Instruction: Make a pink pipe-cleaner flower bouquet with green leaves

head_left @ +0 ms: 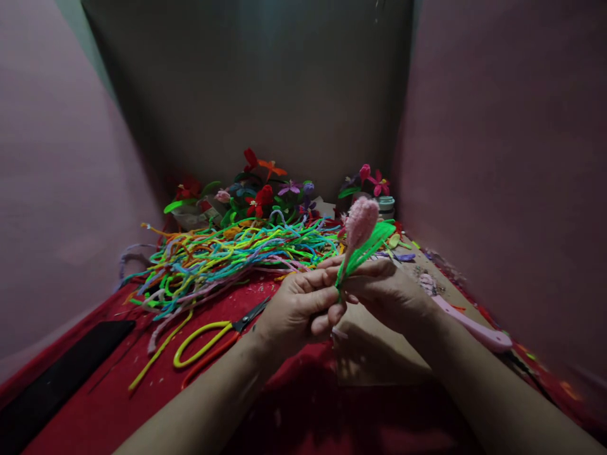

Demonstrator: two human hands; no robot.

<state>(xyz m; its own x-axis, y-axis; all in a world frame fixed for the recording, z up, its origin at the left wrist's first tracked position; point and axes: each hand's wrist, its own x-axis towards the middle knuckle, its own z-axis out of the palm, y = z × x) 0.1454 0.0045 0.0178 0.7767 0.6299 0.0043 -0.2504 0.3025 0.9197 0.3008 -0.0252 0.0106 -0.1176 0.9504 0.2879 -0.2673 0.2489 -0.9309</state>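
Observation:
My left hand [296,306] and my right hand [386,291] meet at the middle of the view, both closed on a pipe-cleaner flower. Its fuzzy pink bud [360,220] stands above my fingers, and bright green strands [367,249] run along it down to where my fingertips pinch the stem. The hands are held a little above a red cloth [118,392]. Just left of my left hand lie scissors [213,338] with yellow and orange handles.
A big heap of coloured pipe cleaners [227,253] lies behind the hands. Finished pipe-cleaner flowers [258,189] stand at the back, with a small jar [386,203] at the right. A pink tool [474,328] lies on brown card [374,354]. A black flat object [61,379] sits at left.

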